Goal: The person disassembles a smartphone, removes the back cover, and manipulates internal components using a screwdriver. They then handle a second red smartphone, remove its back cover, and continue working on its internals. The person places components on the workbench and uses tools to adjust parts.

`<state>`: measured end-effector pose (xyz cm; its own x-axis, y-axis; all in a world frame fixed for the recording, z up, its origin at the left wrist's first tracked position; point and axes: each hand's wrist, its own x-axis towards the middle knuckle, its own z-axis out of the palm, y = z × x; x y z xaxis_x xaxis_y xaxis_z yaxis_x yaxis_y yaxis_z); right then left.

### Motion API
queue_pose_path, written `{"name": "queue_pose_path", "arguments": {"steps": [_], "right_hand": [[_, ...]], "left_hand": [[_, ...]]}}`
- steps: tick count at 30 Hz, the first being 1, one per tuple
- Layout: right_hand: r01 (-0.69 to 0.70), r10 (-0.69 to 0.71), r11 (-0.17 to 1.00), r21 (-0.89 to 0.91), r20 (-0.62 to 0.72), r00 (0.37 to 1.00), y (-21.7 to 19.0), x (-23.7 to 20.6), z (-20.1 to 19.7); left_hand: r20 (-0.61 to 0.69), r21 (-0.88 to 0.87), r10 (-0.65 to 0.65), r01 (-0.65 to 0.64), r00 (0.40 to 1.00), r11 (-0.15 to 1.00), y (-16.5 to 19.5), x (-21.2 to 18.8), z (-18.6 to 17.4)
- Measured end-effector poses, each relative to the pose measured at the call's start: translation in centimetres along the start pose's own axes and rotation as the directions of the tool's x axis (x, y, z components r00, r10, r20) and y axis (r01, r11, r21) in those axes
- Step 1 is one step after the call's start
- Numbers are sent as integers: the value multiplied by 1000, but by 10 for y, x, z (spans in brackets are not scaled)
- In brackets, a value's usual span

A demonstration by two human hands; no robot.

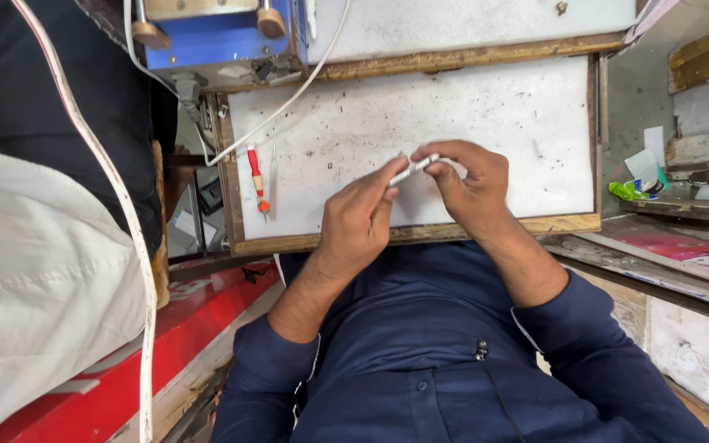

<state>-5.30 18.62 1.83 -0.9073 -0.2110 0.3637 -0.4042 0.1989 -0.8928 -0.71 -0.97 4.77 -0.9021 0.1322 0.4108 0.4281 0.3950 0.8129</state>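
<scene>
Both my hands meet over the near part of a white work board [453, 115] framed in wood. Between them is a small thin silver-white flat piece [413, 169], held edge-on. My left hand [359, 217] pinches its left end with thumb and forefinger. My right hand [469, 184] curls over its right end, fingers closed around it. Most of the piece is hidden by my fingers. I wear a dark blue shirt with long sleeves.
A red-handled screwdriver [257, 179] and a thin metal tool [273, 168] lie at the board's left edge. A blue machine [215, 37] with a white cable [289, 98] stands behind. Another person in dark and white clothes [34, 246] is at left. Clutter fills the right shelves [683, 164].
</scene>
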Motion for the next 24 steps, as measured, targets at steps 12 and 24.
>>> {"name": "queue_pose_path", "arguments": {"steps": [12, 24], "right_hand": [[270, -302, 903, -333, -47, 952, -7, 6, 22], [333, -373, 854, -400, -25, 927, -9, 9, 16]], "left_hand": [[-63, 51, -219, 222, 974, 974, -5, 5, -4], [-32, 42, -136, 137, 990, 990, -6, 2, -6]]}}
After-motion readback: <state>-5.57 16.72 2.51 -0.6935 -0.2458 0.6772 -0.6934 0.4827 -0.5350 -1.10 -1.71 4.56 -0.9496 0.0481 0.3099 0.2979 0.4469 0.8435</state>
